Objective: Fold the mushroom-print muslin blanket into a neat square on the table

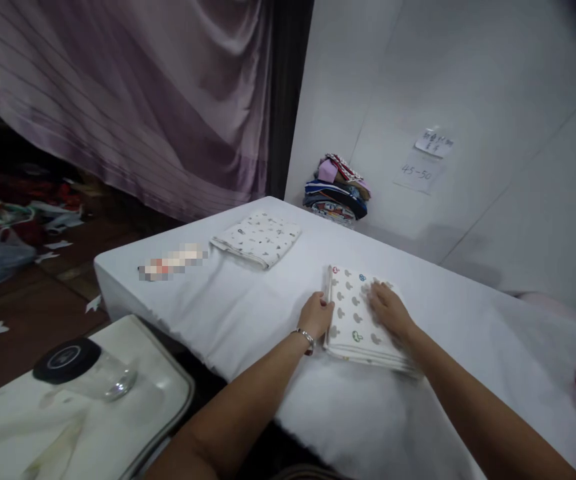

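A folded white cloth printed with grey, red, blue and green mushroom shapes lies on the white-covered table. At its left edge is my left hand, with a bracelet at the wrist. Its fingers are curled against the cloth's edge and partly hidden. My right hand rests on top of the cloth toward its right side, fingers stretched out and slightly blurred. Farther back to the left lies a second folded white cloth with small dark prints, apart from both hands.
A blurred-out item lies near the table's left end. A pile of folded fabrics stands by the wall. At lower left, a clear jar with a black lid lies on a white surface. A purple curtain hangs behind.
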### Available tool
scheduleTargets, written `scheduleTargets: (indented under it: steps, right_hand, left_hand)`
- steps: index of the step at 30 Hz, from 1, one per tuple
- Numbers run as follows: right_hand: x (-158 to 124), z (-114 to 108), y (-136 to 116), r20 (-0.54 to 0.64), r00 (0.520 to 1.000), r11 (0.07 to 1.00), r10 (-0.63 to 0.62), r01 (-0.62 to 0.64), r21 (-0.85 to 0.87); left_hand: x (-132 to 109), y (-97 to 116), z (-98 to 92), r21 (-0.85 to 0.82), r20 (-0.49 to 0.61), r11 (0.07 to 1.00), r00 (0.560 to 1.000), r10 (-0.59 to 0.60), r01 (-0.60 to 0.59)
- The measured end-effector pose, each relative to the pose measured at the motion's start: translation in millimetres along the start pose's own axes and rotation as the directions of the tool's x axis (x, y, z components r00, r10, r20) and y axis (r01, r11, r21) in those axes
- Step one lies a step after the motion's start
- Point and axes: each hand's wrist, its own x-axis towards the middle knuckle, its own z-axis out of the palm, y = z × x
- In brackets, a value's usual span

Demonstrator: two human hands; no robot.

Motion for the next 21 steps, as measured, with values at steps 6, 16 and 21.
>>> scheduleTargets:
  steps: [6,16,21]
  right_hand:
    - [-33,12,-73,0.05,0.999,0.951,0.016,-0.031,0.309]
    - [-90,26,-92,0.018,0.978,0.977,-0.206,0.205,0.054]
    - [-106,33,-85,-0.061,0.963,0.964,-0.262,0.264,0.026]
  left_hand:
    - [-15,-1,-13.5,0.083,0.101,0.992,0.991,0.085,-0.094]
    - [-9,-13,-2.8,-0.324,0.209,0.944,0.978,0.013,0.056]
    - [-12,-8,-1.2,-0.477,0.353,0.841,0.932,-0.081,0.254]
